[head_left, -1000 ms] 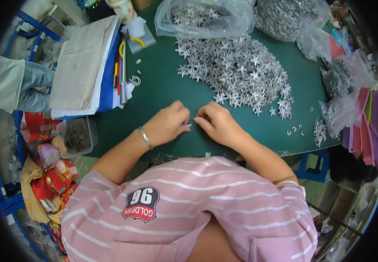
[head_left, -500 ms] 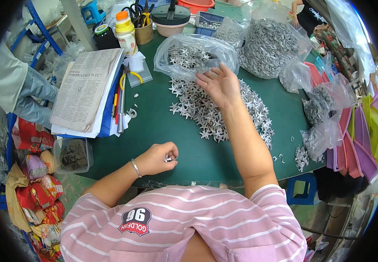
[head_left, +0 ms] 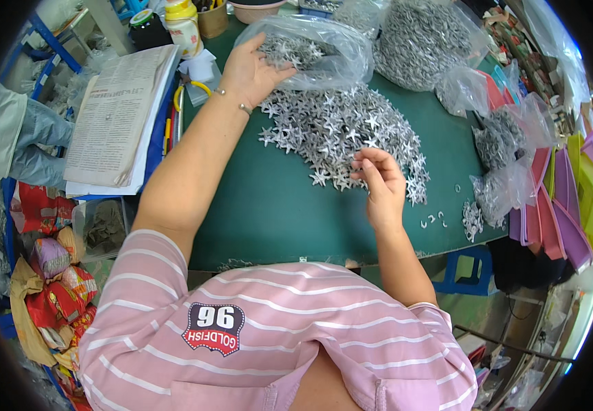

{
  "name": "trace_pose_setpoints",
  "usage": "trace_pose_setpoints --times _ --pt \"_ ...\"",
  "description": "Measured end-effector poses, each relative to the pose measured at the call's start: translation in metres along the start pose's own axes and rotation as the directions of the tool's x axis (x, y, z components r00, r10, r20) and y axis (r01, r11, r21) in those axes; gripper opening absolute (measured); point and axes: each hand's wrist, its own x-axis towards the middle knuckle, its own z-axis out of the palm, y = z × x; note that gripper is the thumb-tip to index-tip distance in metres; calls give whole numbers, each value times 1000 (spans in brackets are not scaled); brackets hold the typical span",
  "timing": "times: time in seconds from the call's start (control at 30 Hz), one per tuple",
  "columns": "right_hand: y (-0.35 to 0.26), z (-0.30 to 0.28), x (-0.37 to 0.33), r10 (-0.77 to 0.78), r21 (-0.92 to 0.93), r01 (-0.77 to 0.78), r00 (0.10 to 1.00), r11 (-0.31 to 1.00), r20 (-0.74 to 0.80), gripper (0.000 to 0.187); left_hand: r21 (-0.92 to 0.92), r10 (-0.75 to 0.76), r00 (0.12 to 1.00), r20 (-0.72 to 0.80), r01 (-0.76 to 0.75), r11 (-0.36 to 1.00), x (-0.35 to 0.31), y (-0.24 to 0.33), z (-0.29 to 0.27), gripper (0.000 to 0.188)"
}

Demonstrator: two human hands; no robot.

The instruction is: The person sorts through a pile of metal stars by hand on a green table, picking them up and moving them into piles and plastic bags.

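My left hand (head_left: 250,74) reaches over the left side of a clear plastic bag (head_left: 351,58), palm up and fingers spread, with nothing held. Grey metal star-shaped pieces (head_left: 289,49) lie inside the bag. In front of the bag spreads a large loose pile of the same star-shaped pieces (head_left: 351,123) on the green tabletop. My right hand (head_left: 384,188) is at the pile's front edge, thumb and fingers curled together. Whatever sits between those fingertips is too small to make out.
Large bags of grey pieces (head_left: 420,48) stand at the back right, smaller bags (head_left: 498,140) along the right edge. Newspaper (head_left: 108,116) on a blue folder, pens and yellow-handled pliers (head_left: 179,97) lie left. Loose small rings (head_left: 432,219) dot the right front.
My left hand has gone from the front left of the table, where it held small metal pieces, up to the bag. My right hand has drawn back from the bag to the pile's front edge.
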Motion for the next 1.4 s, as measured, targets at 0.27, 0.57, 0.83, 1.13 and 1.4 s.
trace_pose_setpoints --times 0.27,0.57,0.83,1.13,1.4 --pt "25 -25 -35 -311 -718 450 892 532 328 32 736 75 754 652 -607 -299 -69 -98 -53 38" --pt "41 -14 -50 -217 -718 445 894 535 393 47 745 -101 792 602 -602 -285 -142 -103 -63 49" --pt "34 1 -57 -238 -691 486 872 535 428 39 749 -5 794 608 -576 -327 -149 -101 -70 38" --pt "32 -12 -49 -214 -695 404 913 595 347 16 753 24 803 595 -547 -366 -157 -94 -76 17" --pt "29 9 -42 -218 -759 482 876 438 431 19 714 98 748 657 -574 -402 -160 -105 -58 19"
